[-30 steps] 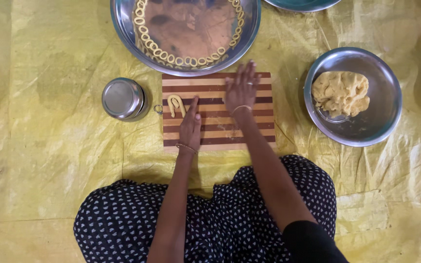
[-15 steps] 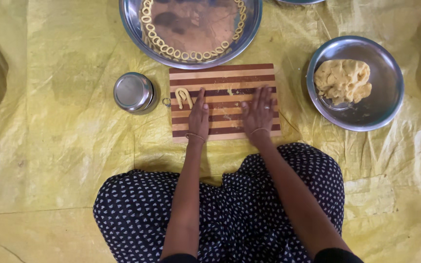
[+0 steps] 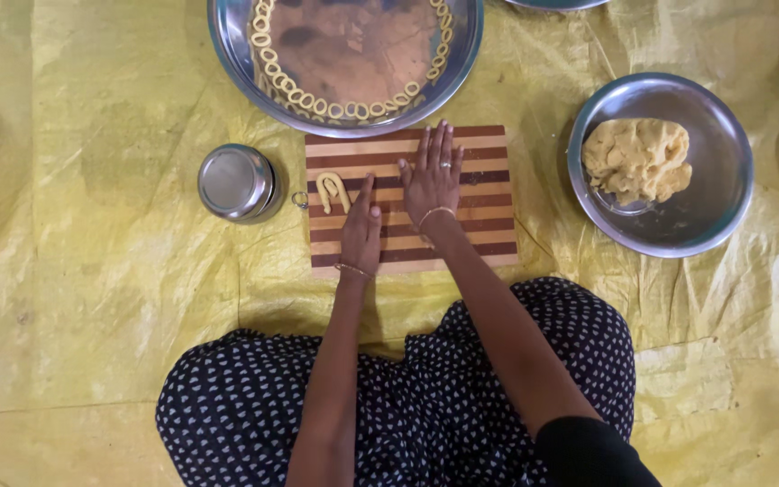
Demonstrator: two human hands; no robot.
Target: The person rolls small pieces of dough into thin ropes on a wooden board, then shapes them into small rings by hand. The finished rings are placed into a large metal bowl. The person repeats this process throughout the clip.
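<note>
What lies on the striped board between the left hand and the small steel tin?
In the head view, a bent piece of dough lies on the striped board, between the left hand and the small steel tin.

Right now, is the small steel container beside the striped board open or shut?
Shut. The small steel container stands upright on the yellow sheet, and a flat shiny lid covers its whole top; nothing inside shows.

The person wears a dark skirt dotted with small white hearts — it spreads wide at 6 o'clock. A black sleeve covers the right upper arm at 5 o'clock. Thin bangles circle both wrists — the right hand also carries a ring.
</note>
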